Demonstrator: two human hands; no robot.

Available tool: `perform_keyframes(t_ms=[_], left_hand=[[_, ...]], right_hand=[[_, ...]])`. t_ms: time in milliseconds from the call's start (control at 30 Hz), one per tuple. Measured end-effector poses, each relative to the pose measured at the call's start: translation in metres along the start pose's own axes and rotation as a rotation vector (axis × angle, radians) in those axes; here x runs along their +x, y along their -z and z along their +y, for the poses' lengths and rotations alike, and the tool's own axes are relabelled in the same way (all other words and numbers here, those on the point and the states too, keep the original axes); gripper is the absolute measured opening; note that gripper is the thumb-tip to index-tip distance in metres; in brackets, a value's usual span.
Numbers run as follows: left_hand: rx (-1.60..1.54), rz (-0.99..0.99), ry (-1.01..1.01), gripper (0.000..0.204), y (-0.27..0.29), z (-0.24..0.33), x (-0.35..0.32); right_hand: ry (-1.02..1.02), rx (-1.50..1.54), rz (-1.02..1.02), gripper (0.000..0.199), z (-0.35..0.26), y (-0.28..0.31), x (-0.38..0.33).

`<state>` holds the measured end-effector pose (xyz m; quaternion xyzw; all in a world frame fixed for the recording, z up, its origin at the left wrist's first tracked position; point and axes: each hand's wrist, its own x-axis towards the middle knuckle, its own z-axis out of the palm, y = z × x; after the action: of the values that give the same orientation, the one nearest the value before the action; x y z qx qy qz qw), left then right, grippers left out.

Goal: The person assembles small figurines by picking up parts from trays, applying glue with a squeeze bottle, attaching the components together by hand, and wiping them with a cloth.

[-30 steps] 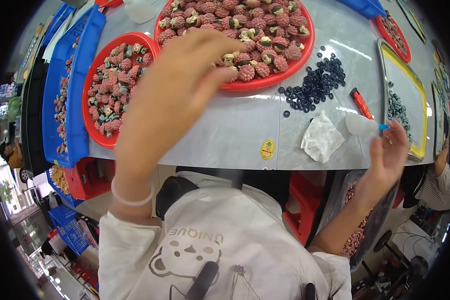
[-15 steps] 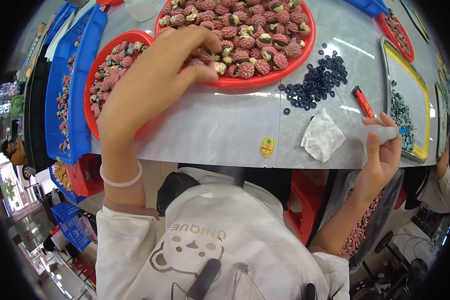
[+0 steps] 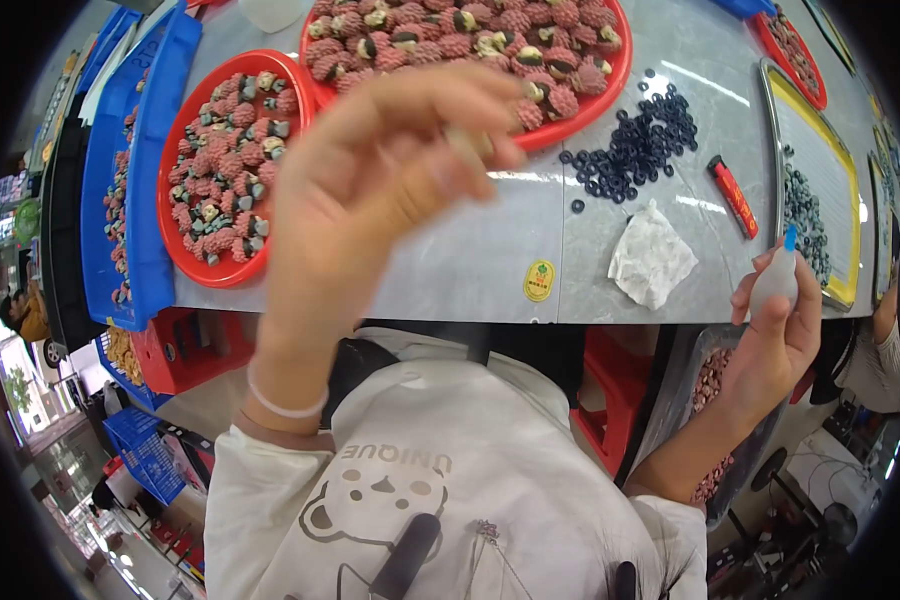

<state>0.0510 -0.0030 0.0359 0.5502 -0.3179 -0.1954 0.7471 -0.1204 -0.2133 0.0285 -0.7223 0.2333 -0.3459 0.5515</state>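
Blurred by motion, my left hand (image 3: 355, 190) hovers over the table with thumb and fingers pinched together. A small pale bit shows between them, too smeared to name. Behind that hand lies a large red tray (image 3: 625, 62) full of bumpy pink pieces (image 3: 440, 52) with dark and cream parts. My right hand (image 3: 785, 345), at the table's front right, is closed around a small white squeeze bottle (image 3: 773, 287). The bottle's blue nozzle points up. Nearby lie a red tube (image 3: 735, 200), a crumpled white tissue (image 3: 652, 258) and a pile of small dark rings (image 3: 630, 150).
A smaller red tray (image 3: 175, 245) of similar pieces stands at the left, beside a blue bin (image 3: 155, 200). At the right, a yellow-edged metal tray (image 3: 842, 200) holds grey-green rings. Red stools (image 3: 610, 390) and a lined box of pink pieces (image 3: 710, 385) sit below the table edge.
My left hand has lifted from the large tray and moved right and nearer, uncovering the small tray. My right hand has turned the bottle from sideways to nozzle up.
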Motion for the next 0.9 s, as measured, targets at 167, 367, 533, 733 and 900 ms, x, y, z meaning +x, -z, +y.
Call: perform_keyframes(t_ms=[167,367,533,733,900], left_hand=[[-0.384,0.042,0.23,0.031,-0.044,-0.017,-0.033],[-0.424,-0.017,0.324,0.036,-0.056,-0.029,-0.038],[-0.419,0.002,0.362,0.037,-0.058,-0.025,-0.04],[-0.388,0.007,0.385,0.037,-0.06,-0.027,-0.041],[-0.379,-0.01,0.386,0.037,-0.059,-0.028,-0.039]], right_hand=[[-0.003,0.106,-0.217,0.049,-0.018,0.009,-0.001],[0.181,0.266,-0.502,0.042,-0.02,-0.002,0.007],[0.132,0.105,-0.322,0.043,-0.026,-0.014,-0.001],[0.219,0.046,-0.349,0.043,-0.028,-0.01,-0.005],[0.293,0.03,-0.417,0.042,-0.035,-0.002,-0.006]])
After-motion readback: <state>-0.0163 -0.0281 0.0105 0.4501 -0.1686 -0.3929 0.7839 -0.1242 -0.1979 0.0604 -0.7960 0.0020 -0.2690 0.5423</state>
